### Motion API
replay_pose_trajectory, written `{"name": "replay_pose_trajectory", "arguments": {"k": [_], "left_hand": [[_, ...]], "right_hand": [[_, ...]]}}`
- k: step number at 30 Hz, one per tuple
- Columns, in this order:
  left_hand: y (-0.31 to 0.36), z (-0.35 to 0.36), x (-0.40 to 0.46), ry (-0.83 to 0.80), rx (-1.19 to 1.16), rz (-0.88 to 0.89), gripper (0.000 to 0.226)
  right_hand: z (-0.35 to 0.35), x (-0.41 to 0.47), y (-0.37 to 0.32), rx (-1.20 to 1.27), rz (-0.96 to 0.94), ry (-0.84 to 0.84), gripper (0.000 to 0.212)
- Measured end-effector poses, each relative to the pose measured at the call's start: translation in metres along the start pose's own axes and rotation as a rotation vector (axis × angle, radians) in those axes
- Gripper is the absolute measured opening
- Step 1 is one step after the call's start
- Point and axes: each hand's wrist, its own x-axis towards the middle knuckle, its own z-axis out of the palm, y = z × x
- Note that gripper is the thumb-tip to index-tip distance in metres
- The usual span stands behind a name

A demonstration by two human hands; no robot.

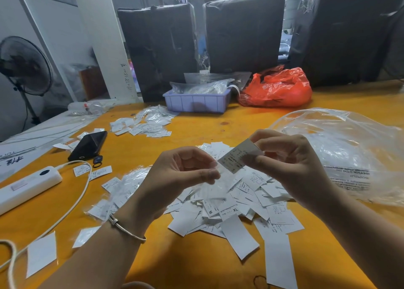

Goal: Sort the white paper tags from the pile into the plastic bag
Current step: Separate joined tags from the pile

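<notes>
The yellow table (196, 266) carries everything, so I'll place things from the pile of white paper tags (218, 203) heaped at its middle. Right of the pile, touching its edge, sprawls the big clear plastic bag (341, 148), crumpled and lying on its side; I can't make out its mouth from here. Beyond the pile, at the far side, sit a red plastic bag (277, 89) and a lilac tray (196, 102) of packets. Left of the pile lie a white power strip (26, 188) and a dark phone (88, 145).

Above the pile, the right hand (290, 166) pinches one tag (236, 159) by its upper right corner between thumb and fingers, so most of the tag sticks out down and to the left of the grip, tilted. The left hand (181, 175) has its thumb and forefinger pressed together just beside the tag's lower left edge, apparently on a thin clear film; whether they touch the tag itself I cannot tell.

These tags look feather-light, thin and bendy, slick enough to slide over each other and cling in pairs. I'd say take one by a corner or short edge, lightly.
</notes>
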Motion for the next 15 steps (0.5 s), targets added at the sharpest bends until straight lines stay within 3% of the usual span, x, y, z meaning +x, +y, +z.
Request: {"name": "replay_pose_trajectory", "arguments": {"k": [6, 9, 15], "left_hand": [[-0.001, -0.003, 0.001, 0.013, -0.033, -0.005, 0.017], [-0.001, -0.003, 0.001, 0.009, -0.020, -0.009, 0.013], [-0.003, 0.001, 0.001, -0.042, 0.027, -0.052, 0.011]], "right_hand": [[0.001, 0.001, 0.002, 0.024, 0.038, 0.011, 0.006], [-0.001, 0.001, 0.007, -0.038, 0.080, 0.001, 0.017], [0.001, 0.002, 0.014, -0.070, 0.199, -0.111, 0.013]]}}
